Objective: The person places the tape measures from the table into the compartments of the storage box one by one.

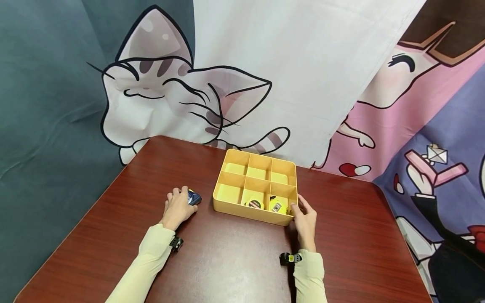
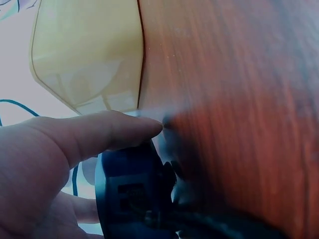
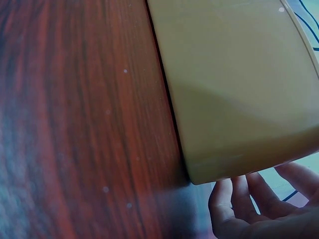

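Observation:
My left hand point(image 1: 178, 209) grips a dark blue tape measure point(image 1: 194, 197) on the table, left of the box. In the left wrist view the thumb lies along one side of the tape measure point(image 2: 132, 184) and the fingers are behind it, partly hidden. A yellow divided box point(image 1: 250, 212) stands mid-table. My right hand point(image 1: 305, 221) holds its near right corner, thumb at the rim and fingers along the outer right wall. One yellow tape measure point(image 1: 254, 203) lies in the near middle compartment, and another yellow tape measure point(image 1: 278, 206) in the near right one.
The reddish-brown wooden table point(image 1: 235, 261) extends around the box on all sides. Behind its far edge hangs a cloth point(image 1: 303, 63) printed with a cartoon cat and figures. A dark strap with a small device point(image 1: 290, 258) sits on the right wrist.

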The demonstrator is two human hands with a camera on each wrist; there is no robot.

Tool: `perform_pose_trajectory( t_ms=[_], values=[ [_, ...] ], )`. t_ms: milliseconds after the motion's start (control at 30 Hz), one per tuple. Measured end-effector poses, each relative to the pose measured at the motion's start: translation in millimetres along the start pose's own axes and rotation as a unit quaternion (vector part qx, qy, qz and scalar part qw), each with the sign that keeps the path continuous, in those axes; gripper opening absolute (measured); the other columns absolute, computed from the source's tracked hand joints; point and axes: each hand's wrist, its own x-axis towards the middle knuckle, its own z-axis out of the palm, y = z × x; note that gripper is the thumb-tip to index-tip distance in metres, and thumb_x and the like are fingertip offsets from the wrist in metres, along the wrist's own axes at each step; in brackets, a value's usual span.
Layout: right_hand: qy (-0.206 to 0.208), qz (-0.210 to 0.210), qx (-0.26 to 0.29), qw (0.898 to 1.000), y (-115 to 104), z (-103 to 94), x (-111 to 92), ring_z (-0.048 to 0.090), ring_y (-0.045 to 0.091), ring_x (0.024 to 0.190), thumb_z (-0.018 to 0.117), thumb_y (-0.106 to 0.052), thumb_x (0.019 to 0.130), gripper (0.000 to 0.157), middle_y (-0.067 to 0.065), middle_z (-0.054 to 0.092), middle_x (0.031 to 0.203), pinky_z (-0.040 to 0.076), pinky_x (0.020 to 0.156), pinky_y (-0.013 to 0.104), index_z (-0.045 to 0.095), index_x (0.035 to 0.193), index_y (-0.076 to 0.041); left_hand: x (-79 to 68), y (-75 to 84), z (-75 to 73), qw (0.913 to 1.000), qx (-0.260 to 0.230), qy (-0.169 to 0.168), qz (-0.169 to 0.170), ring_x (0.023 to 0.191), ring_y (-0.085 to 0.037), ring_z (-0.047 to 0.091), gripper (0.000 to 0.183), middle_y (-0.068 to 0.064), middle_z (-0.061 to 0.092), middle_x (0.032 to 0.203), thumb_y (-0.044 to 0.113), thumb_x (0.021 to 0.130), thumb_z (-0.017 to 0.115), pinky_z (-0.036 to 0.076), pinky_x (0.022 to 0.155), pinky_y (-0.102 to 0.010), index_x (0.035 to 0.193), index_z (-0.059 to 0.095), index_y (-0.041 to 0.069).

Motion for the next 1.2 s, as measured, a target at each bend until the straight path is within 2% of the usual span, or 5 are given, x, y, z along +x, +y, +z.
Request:
perform_pose_trajectory(
  t_ms=[400,700,1200],
  values=[
    [0.001,-0.012,-0.006,1.0,0.2,-1.0,0.8,0.053,0.013,0.097,0.059,-0.009,0.086,0.037,0.017,0.059,0.118,0.045,0.071,0.013,0.057,0.123,-0.009,1.3,3.3,-0.6,1.0,0.001,-0.007,-0.002,0.101,-0.047,0.038,0.069,-0.03,0.04,0.116,0.022,0.074,0.071,0.038,0.077,-0.056,0.129,0.039,-0.002],
    [0.001,-0.004,-0.007,1.0,1.0,-0.5,0.6,0.053,0.014,0.098,0.059,-0.01,0.087,0.037,0.015,0.059,0.119,0.045,0.071,0.013,0.057,0.124,-0.009,1.9,5.4,-3.1,0.9996,-0.002,-0.026,-0.007,0.102,-0.047,0.036,0.068,-0.03,0.039,0.117,0.021,0.076,0.07,0.039,0.075,-0.057,0.132,0.038,0.0],
    [0.001,-0.005,-0.005,1.0,1.0,0.4,0.4,0.053,0.014,0.096,0.059,-0.009,0.086,0.038,0.02,0.057,0.119,0.046,0.071,0.015,0.056,0.124,-0.006,3.4,5.8,-4.7,0.9997,-0.011,-0.02,0.005,0.098,-0.044,0.04,0.064,-0.026,0.046,0.11,0.019,0.072,0.072,0.042,0.07,-0.055,0.128,0.046,0.002]
  ],
)
